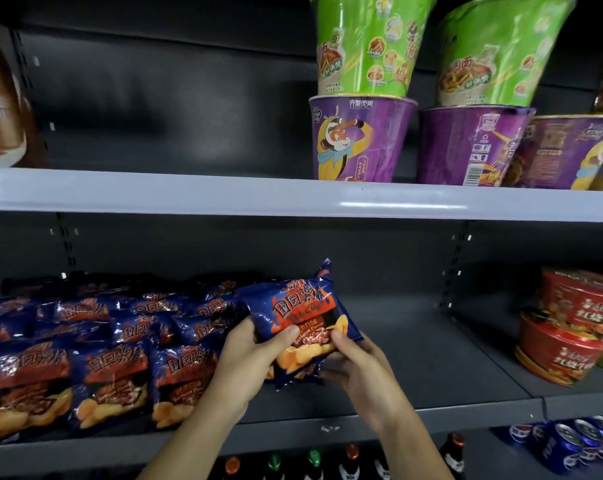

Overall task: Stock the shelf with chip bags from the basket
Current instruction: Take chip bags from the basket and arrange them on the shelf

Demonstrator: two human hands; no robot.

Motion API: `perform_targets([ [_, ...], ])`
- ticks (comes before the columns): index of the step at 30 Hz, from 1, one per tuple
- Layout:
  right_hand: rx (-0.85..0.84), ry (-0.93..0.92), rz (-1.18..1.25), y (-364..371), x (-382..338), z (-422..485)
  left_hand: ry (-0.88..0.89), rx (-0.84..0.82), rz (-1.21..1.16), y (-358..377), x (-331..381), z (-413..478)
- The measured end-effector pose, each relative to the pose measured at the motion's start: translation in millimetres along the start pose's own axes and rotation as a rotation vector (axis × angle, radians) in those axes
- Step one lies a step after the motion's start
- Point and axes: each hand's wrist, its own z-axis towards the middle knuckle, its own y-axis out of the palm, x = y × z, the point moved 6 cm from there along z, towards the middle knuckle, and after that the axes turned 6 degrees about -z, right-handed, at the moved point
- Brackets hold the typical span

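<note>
Place: we read this as a shop.
Shelving: grey metal shelves (223,195), slotted uprights (457,258).
Stock: we see identical chip bags (116,372), stacked noodle cups (358,143), canned drinks (566,445) in rows.

The chip bag (303,313) pinched in the fingers (282,336) carries large characters 田园薯片 and a script line that seems to read "Potato Chips". Between the thumbs runs small print, "Barbecue Flavor". The stocked chip bags (116,362) left of the fingers show the same 田园薯片. Well right of the fingers, the red bowls (566,348) read 红烧牛, cut off. High above the fingers, a purple cup (473,147) bears a barcode and a recycling mark; its digits are too small to read.
</note>
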Motion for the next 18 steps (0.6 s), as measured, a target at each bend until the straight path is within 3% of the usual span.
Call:
perform_targets([
  [3,0.088,-0.066,-0.07,-15,-3,4,-0.027,-0.017,0.088,-5,-4,3],
  [9,0.054,-0.059,-0.19,-15,5,10,-0.089,-0.011,0.16,-6,-33,2],
  [18,0.165,0.071,-0.349,-15,49,26,-0.101,0.169,0.52,-13,-75,1],
])
